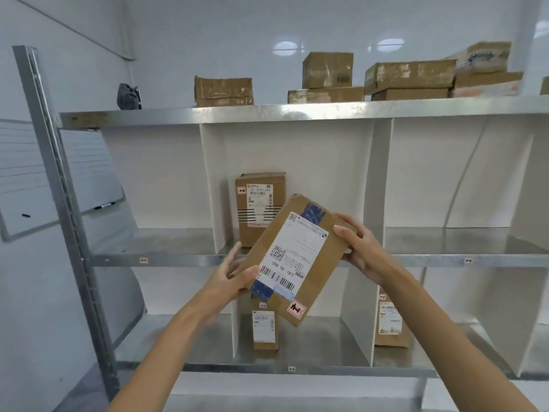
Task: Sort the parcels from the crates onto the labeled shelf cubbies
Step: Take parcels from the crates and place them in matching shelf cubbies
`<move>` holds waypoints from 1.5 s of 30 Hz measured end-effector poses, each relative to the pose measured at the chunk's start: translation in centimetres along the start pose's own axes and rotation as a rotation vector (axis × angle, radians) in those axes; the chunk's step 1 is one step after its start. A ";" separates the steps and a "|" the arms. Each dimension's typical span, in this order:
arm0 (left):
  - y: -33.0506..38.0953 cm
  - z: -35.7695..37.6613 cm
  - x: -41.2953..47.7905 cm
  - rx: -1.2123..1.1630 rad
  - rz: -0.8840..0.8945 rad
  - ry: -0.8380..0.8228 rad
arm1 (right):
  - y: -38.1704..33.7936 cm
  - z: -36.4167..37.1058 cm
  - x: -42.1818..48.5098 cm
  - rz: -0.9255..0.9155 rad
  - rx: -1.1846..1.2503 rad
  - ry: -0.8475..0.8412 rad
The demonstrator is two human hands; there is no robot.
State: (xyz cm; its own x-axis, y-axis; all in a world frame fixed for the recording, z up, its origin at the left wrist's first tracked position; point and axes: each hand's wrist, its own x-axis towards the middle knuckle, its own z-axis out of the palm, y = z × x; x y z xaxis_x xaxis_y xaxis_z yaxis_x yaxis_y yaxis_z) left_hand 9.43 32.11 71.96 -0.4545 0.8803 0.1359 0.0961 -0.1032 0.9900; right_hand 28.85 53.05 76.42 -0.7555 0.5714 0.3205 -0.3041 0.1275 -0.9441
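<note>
I hold a brown cardboard parcel (pixel 292 260) tilted in front of the metal shelf (pixel 184 257). It carries a white shipping label, blue tape and a small red-edged sticker near its lower corner. My left hand (pixel 230 278) grips its lower left edge, thumb on the front face. My right hand (pixel 361 248) grips its upper right edge. Behind it, an upright parcel (pixel 260 200) stands in the middle cubby of the upper row. A narrow parcel (pixel 264 328) stands in the cubby below, and another parcel (pixel 390 322) stands in the lower right cubby.
Several cardboard boxes (pixel 408 75) sit on the top shelf, with a dark bag (pixel 128 96) at its left end. White dividers (pixel 377 185) split the rows into cubbies with small labels (pixel 143 260) on the shelf edges. A whiteboard (pixel 38 179) hangs on the left wall.
</note>
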 end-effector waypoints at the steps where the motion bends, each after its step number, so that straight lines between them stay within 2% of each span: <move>1: -0.3 0.5 0.2 -0.047 -0.005 -0.009 | 0.5 0.2 -0.2 -0.014 0.072 0.084; 4: -1.6 3.0 0.5 -0.167 -0.086 -0.120 | 2.1 0.5 -0.8 -0.022 0.207 0.277; 7: -2.4 4.9 0.5 -0.357 -0.081 -0.043 | 3.0 0.7 -1.6 -0.049 0.225 0.403; 9: -2.7 5.7 0.6 -0.371 -0.090 -0.014 | 3.3 0.8 -2.1 -0.068 0.258 0.449; 13: -2.9 6.7 0.7 -0.372 -0.051 -0.043 | 3.1 0.7 -3.2 -0.062 0.245 0.436; 16: -1.9 5.7 0.9 -0.411 0.009 -0.053 | 2.1 0.1 -4.0 -0.060 0.070 0.415; 21: -1.0 4.2 1.1 -0.301 0.037 -0.067 | 0.3 -1.6 -4.8 0.037 -0.014 0.209; 24: -0.7 3.9 1.4 -0.482 0.099 0.020 | 0.6 -1.5 -5.2 0.063 -0.009 0.154; 27: -0.8 4.8 0.8 -0.661 0.127 0.050 | 2.2 0.2 -5.7 0.005 0.212 0.227; 30: -1.4 8.2 -0.1 -0.572 0.071 -0.044 | 4.5 3.1 -6.6 -0.020 0.306 0.261; 33: -1.9 10.1 -0.6 -0.475 0.094 -0.007 | 6.5 5.4 -7.7 -0.023 0.315 0.284; 35: -2.1 9.3 -0.5 -0.444 0.106 0.032 | 6.9 5.6 -8.5 0.004 0.240 0.310; 40: -2.4 7.0 -0.8 -0.231 0.076 -0.026 | 5.0 2.7 -9.6 -0.011 -0.026 0.386; 45: -2.1 7.3 -1.6 -0.065 0.141 -0.069 | 3.7 2.2 -10.7 -0.052 -0.236 0.215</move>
State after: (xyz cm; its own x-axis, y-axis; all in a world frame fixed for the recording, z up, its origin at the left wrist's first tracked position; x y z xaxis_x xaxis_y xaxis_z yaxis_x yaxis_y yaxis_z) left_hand 16.47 34.31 69.38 -0.3783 0.8846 0.2727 0.0958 -0.2556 0.9620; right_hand 34.51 45.59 69.69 -0.5945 0.7145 0.3689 -0.1771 0.3312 -0.9268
